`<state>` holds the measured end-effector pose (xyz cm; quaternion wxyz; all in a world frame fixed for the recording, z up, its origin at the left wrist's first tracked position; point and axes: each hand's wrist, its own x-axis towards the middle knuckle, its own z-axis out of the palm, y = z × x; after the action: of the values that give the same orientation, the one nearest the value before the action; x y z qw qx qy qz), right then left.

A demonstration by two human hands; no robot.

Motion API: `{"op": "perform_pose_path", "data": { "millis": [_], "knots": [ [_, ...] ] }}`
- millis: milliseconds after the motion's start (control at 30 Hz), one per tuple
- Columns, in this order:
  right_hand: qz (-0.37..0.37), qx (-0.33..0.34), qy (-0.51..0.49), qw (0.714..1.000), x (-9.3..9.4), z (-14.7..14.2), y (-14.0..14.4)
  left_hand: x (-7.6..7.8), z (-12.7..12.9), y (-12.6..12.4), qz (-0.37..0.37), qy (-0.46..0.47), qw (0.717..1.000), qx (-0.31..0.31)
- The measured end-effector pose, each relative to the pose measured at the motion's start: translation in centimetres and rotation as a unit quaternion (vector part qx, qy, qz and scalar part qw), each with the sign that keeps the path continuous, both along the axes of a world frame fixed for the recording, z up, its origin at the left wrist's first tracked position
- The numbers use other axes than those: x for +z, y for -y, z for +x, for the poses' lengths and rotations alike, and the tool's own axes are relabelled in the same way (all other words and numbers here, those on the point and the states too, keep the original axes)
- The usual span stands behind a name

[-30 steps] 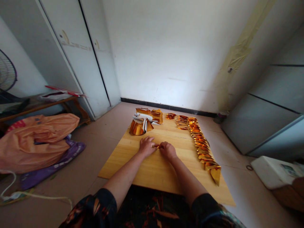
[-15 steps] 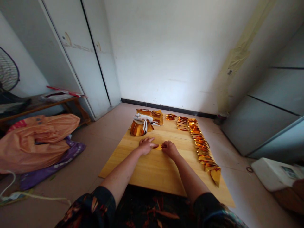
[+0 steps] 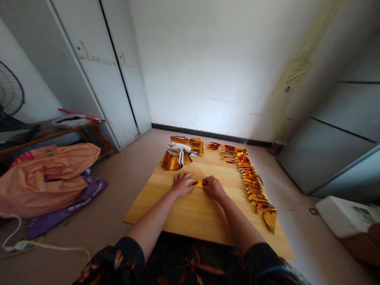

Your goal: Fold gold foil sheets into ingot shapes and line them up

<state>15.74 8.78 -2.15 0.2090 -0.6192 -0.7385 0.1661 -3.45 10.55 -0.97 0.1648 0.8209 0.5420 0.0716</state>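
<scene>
Both your hands are down on one small gold foil sheet, mid-board.

Little has changed in the last half second: your hands have stayed put at the middle of the wooden board (image 3: pixel 190 213), and since a second ago they have drawn slightly apart, so more of the gold foil sheet (image 3: pixel 198 183) shows between them. Your left hand (image 3: pixel 183 183) lies palm down, fingers spread and flat, fingertips pressing the sheet's left edge. Your right hand (image 3: pixel 213 187) is curled, fingertips pinching the right edge against the board. Both forearms reach straight out, wrists low. Up ahead sits the stack of gold foil paper (image 3: pixel 181 152), and a row of folded gold pieces (image 3: pixel 251 180) runs down your right side, well apart from your hands. No writing is readable anywhere.
</scene>
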Motion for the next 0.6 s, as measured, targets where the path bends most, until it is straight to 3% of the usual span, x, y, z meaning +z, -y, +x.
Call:
{"op": "perform_pose_path", "data": {
  "millis": [233, 467, 600],
  "knots": [
    [0.037, 0.022, -0.001, 0.999, 0.1, 0.0, 0.5, -0.6, 0.0, -0.1, 0.02, 0.015, 1.0, -0.003],
    [0.07, 0.033, 0.177, 0.981, -0.3, -0.4, 1.3, -1.2, 0.2, 0.4, 0.08, 0.051, 0.996, 0.001],
    [0.118, 0.003, 0.19, 0.975, -1.1, -0.9, 1.7, -0.9, 1.5, 1.1, 0.106, 0.115, 0.987, 0.05]
  ]
}}
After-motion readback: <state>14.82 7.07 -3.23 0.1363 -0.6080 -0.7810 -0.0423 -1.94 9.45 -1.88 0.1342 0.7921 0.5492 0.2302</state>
